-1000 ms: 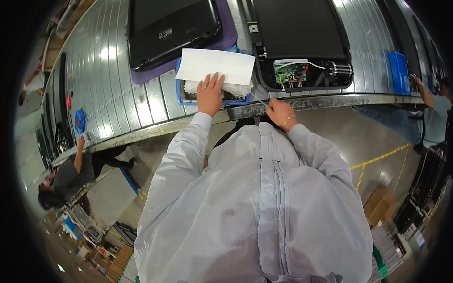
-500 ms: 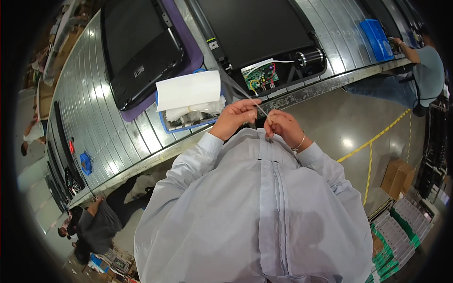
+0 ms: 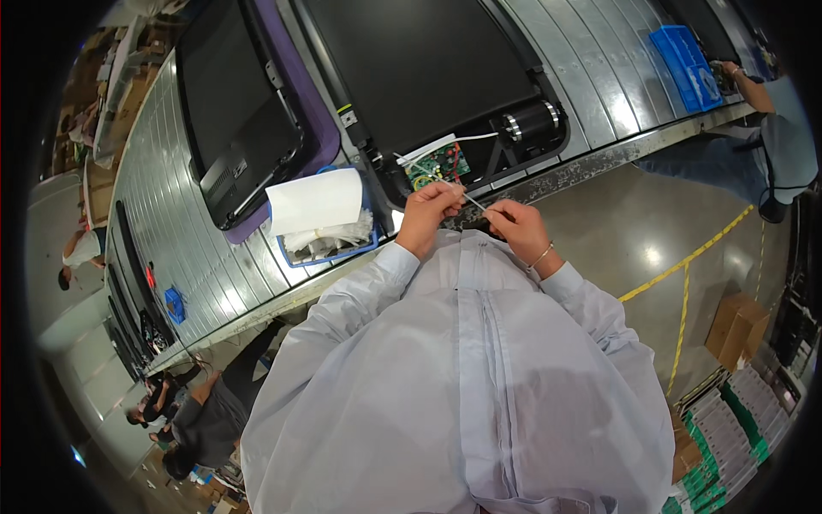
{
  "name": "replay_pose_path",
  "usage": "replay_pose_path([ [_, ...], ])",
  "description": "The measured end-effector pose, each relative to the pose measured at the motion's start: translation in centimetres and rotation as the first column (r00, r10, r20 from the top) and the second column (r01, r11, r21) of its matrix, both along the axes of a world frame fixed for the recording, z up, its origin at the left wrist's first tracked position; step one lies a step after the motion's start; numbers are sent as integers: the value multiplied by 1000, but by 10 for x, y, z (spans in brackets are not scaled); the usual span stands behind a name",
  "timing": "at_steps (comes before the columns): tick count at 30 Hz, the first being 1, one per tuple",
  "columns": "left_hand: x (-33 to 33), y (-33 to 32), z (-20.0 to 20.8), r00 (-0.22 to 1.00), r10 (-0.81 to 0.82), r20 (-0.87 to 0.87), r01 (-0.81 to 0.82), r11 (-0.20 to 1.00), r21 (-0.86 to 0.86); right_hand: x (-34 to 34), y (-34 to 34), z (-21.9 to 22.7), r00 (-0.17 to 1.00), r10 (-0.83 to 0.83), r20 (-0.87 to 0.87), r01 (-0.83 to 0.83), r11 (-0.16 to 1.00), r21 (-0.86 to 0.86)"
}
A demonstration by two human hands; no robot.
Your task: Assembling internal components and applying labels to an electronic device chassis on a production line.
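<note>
A thin white cable tie [image 3: 473, 203] stretches between my hands, in front of my body at the conveyor's edge. My left hand [image 3: 428, 216] pinches it with thumb and fingers, while my right hand [image 3: 522, 233] has closed on its near end. Just beyond my left hand is a green circuit board [image 3: 447, 160] with red and yellow wires, partly covered by the fingers. The board sits at the open end of a black walking pad [image 3: 419, 68], beside a cylindrical motor [image 3: 533, 124]. Left of my hands, a blue bin [image 3: 330, 255] holds bundled whitish strips and white paper [image 3: 318, 201].
A second black walking pad [image 3: 240, 128] lies on a purple mat [image 3: 321, 128] on the slatted metal conveyor [image 3: 591, 73]. At right, a co-worker [image 3: 788, 128] reaches towards a blue tray [image 3: 685, 68]. Another person [image 3: 210, 420] stands lower left. A cardboard box [image 3: 738, 330] is on the floor.
The view has shifted, with the walking pad and bin now further left. My hands stay on the tie, whose far end now reaches over the circuit board.
</note>
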State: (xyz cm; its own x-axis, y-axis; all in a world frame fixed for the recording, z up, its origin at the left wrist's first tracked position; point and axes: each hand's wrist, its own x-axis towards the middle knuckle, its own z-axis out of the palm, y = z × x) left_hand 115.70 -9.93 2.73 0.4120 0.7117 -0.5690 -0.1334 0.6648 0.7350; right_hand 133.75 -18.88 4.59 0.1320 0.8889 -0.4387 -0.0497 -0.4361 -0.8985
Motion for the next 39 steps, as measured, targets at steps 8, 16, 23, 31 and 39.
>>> replay_pose_path([
  [8,58,106,-53,879,90,-469,166,863,477,104,-40,-29,920,-129,371,164,984,-65],
  [16,105,75,-151,535,-28,-844,621,691,370,117,-27,-43,921,-63,384,125,983,-137],
  [23,129,97,-130,165,-156,-974,894,441,81,100,18,-117,856,62,513,-15,995,-94],
  [31,116,113,-165,365,-672,-645,698,656,-288,73,84,-139,652,373,660,-319,925,-207],
  [39,143,104,-162,161,-589,-792,862,474,-177,80,89,-151,556,479,679,-372,874,-312],
])
